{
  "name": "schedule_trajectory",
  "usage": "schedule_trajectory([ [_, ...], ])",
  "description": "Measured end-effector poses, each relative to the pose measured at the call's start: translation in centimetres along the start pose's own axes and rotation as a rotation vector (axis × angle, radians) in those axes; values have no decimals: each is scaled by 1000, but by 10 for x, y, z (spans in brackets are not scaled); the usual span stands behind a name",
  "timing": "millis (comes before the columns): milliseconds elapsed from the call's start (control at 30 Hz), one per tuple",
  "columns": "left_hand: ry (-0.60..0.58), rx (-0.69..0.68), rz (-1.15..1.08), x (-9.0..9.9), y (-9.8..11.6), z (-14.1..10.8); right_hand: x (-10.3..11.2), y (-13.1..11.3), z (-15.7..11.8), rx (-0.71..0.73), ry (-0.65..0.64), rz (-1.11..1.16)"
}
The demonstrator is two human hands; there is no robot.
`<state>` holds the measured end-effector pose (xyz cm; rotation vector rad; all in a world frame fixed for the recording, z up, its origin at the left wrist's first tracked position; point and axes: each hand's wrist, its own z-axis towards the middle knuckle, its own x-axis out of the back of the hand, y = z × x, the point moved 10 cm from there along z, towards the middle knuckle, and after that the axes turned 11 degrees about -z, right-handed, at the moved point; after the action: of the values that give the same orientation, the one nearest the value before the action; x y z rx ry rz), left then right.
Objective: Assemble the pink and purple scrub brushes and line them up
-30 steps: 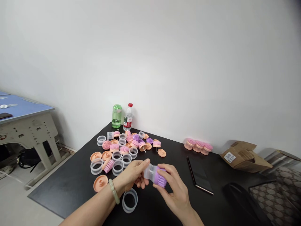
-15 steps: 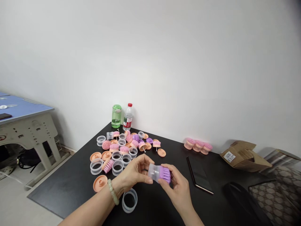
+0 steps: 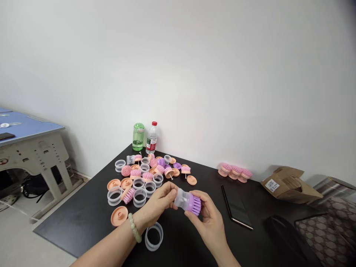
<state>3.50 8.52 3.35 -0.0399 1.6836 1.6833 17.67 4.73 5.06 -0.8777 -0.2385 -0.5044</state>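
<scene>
A purple bristle brush head (image 3: 195, 205) points down and right above the black table, with a clear plastic ring (image 3: 182, 199) fitted against its back. My right hand (image 3: 210, 218) holds the brush head, thumb below and fingers over the far side. At the ring's open end, my left hand (image 3: 160, 203) has thumb and fingers pinched together at the rim; its fingertips are partly hidden. A loose clear ring (image 3: 154, 237) lies on the table below my left wrist. Left of that wrist is an orange disc (image 3: 119, 216) with a raised centre.
Several clear rings (image 3: 139, 197), pink brush heads (image 3: 135, 174) and orange discs (image 3: 191, 180) spread across the black table (image 3: 83, 218). A green bottle (image 3: 138, 137) and water bottle (image 3: 151, 139) stand behind. Rightward are three pink brushes (image 3: 235, 172), a phone (image 3: 237, 207) and a cardboard box (image 3: 290, 185).
The ring and brush head have tilted, their bristle end now lower. My left thumb has moved up from below the ring to its rim. The view has shifted slightly.
</scene>
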Motion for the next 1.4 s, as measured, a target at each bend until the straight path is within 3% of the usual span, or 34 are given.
schedule_trajectory([
  [333, -106, -119, 12, -7, 19, -1, 0, 17, -4, -114, 29, 91],
  [500, 12, 56, 4, 2, -1, -2, 0, 14, -4, -100, 31, 74],
  [567, 30, 65, 53, 5, -2, -1, 0, 14, -4, -99, 28, 69],
  [833, -122, -127, 131, -10, 23, -3, 1, 22, -4, -140, 34, 64],
  [1000, 10, 5, 178, 4, 7, -1, -9, 23, -7, -93, -58, 35],
  [1133, -19, 49, 174, 9, -6, 4, -12, 29, -6, -155, -81, 70],
  [1200, -38, -6, 280, 10, -5, 5, -13, 32, -5, -188, -79, 108],
  [1300, -23, -124, 611, 8, 4, 4, -16, 36, -4, -210, -83, 119],
  [1400, -36, -146, 868, -1, 3, 0, -24, 40, -8, -243, -123, 55],
])
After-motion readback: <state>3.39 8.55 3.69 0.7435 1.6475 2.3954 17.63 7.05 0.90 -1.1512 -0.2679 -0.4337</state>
